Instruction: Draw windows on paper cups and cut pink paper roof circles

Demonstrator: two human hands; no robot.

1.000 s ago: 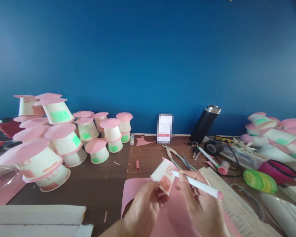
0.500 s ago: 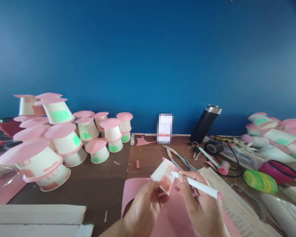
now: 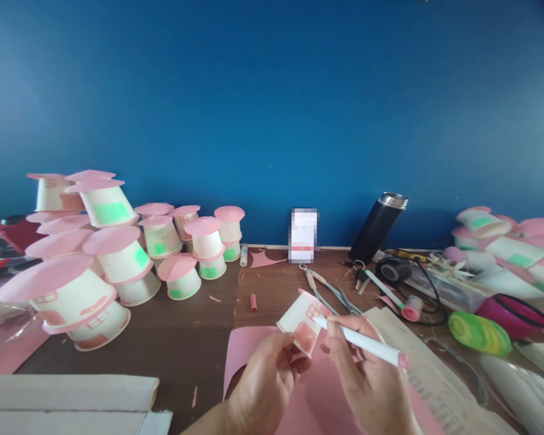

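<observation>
My left hand (image 3: 265, 380) grips a small white paper cup (image 3: 301, 320) with a pink door and window drawn on its side, tilted toward me. My right hand (image 3: 367, 380) holds a white marker pen (image 3: 367, 345) with a pink end cap; its tip touches the cup near the window. Both hands hover over a pink paper sheet (image 3: 245, 353) on the brown table.
Stacked cup houses with pink roofs (image 3: 104, 254) crowd the left; more lie at the right (image 3: 503, 241). A black flask (image 3: 376, 226), scissors (image 3: 326, 287), a tape roll (image 3: 390, 269), a green object (image 3: 478, 332), a magenta bowl (image 3: 512, 314) and cardboard (image 3: 68, 396) surround the hands.
The pen tip has shifted slightly down and left on the cup. The cup and left hand have barely moved.
</observation>
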